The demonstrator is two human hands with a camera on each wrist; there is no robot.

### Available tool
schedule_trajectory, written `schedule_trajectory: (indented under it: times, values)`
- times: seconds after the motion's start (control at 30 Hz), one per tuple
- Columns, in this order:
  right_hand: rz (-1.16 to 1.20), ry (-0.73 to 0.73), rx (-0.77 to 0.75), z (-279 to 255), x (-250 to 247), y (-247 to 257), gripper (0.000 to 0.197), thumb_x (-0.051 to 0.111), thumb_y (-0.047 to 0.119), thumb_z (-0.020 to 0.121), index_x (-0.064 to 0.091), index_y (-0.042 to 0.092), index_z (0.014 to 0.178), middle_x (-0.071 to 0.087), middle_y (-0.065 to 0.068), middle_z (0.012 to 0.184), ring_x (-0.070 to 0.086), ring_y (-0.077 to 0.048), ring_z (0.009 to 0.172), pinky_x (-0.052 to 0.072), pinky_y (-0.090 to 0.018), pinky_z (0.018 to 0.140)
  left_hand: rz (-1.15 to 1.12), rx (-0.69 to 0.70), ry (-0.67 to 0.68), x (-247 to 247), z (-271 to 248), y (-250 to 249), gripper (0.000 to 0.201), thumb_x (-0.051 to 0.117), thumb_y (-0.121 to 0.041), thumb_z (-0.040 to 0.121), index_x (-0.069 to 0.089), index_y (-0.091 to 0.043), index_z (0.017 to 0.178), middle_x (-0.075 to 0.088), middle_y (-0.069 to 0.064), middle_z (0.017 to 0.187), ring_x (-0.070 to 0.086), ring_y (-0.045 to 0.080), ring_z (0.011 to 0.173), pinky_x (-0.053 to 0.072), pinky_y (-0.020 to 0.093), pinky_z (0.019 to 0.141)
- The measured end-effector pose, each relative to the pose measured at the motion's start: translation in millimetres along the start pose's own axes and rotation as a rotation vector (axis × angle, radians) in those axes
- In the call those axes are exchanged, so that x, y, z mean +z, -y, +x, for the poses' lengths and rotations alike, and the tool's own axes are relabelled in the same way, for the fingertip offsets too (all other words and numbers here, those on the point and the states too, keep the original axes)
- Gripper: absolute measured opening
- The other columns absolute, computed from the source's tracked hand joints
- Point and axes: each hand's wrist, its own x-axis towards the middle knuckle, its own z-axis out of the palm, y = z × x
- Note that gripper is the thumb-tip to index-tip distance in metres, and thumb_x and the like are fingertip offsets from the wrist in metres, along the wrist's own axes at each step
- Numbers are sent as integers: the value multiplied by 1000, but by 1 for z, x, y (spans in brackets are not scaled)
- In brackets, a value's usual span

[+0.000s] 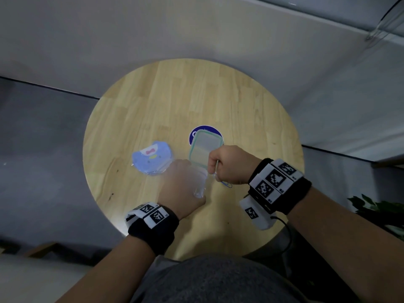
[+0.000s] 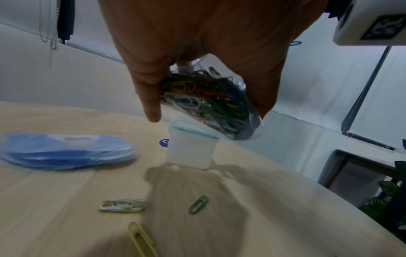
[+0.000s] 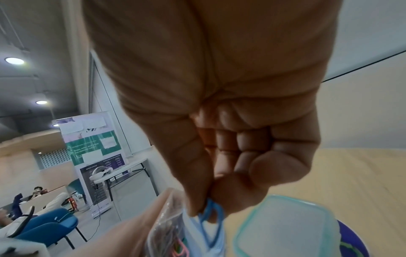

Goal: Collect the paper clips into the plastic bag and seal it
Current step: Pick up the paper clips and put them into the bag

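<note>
My left hand (image 1: 185, 180) grips a clear plastic bag (image 2: 208, 97) stuffed with coloured paper clips and holds it above the round wooden table (image 1: 240, 110). My right hand (image 1: 216, 165) pinches a blue paper clip (image 3: 212, 217) between thumb and forefinger, right at the bag's top edge (image 3: 173, 229). Another blue clip (image 1: 226, 184) shows just under the right hand. Loose on the table below the bag lie a yellow-white clip cluster (image 2: 123, 206), a green clip (image 2: 198, 204) and a yellow clip (image 2: 140, 240).
A translucent lidded box with a teal rim (image 1: 204, 147) stands just beyond the hands on a purple round sticker (image 1: 207, 129). A blue wrapped packet (image 1: 152, 158) lies to the left. A plant (image 1: 380, 211) sits off the table's right edge.
</note>
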Motion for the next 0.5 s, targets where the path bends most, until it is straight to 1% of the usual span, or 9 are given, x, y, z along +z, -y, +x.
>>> schedule_trajectory:
  times: [0.03,0.1,0.17,0.2,0.27,0.33,0.4,0.43,0.5]
  values:
    - [-6,23,1,0,-1,0,25,53,-3,79,62,19,87,59,-1,79,65,-25,88,51,-33,72,0,3,7,0,-1,0,71,72,-25,49,46,-3,112,47,8,105,44,26,98,33,29,84]
    - [-12,68,-6,1,-3,0,24,55,-1,79,56,21,88,58,-1,78,65,-27,89,52,-36,74,-7,15,3,1,-1,0,70,69,-27,49,47,-3,112,48,8,105,45,25,98,31,26,83]
    - [-5,100,0,2,-5,1,27,59,1,78,50,20,94,59,-3,81,63,-28,88,51,-36,71,-19,16,-12,0,0,-2,67,68,-27,51,48,-2,111,48,8,104,46,25,97,33,27,83]
    - [-5,108,5,3,-6,1,28,60,1,78,50,19,96,59,-2,82,61,-26,85,49,-33,67,-22,18,-20,0,0,-3,65,67,-26,52,49,-2,110,49,8,103,46,25,96,34,29,83]
    - [-21,110,7,6,-8,2,25,60,-1,78,57,16,97,54,6,74,55,-19,80,42,-22,56,-23,26,-26,-2,0,-4,64,67,-26,54,49,-2,110,49,9,103,46,25,96,37,31,82]
    - [-46,126,9,9,-10,3,25,57,-5,79,67,10,97,54,9,67,54,-13,72,38,-18,53,-20,32,-12,-2,0,-4,67,68,-29,55,47,-2,113,48,9,106,44,24,97,37,30,83]
    - [-50,155,13,12,-11,6,29,54,-7,79,71,7,98,62,3,71,56,-13,71,43,-20,56,-13,31,8,-2,-1,-5,71,69,-32,56,45,-4,117,47,9,110,43,23,99,32,26,83]
    - [-47,155,14,15,-10,9,28,54,-5,80,72,7,98,67,-3,78,60,-16,77,48,-23,62,-15,29,12,-2,0,-7,72,70,-32,56,45,-4,118,46,9,111,43,24,99,30,23,82]
    - [-42,98,12,20,-7,14,23,55,0,83,72,6,99,72,-9,97,64,-22,93,53,-29,79,-33,33,-5,0,1,-12,71,72,-29,55,45,-4,116,46,10,109,45,25,97,29,22,81]
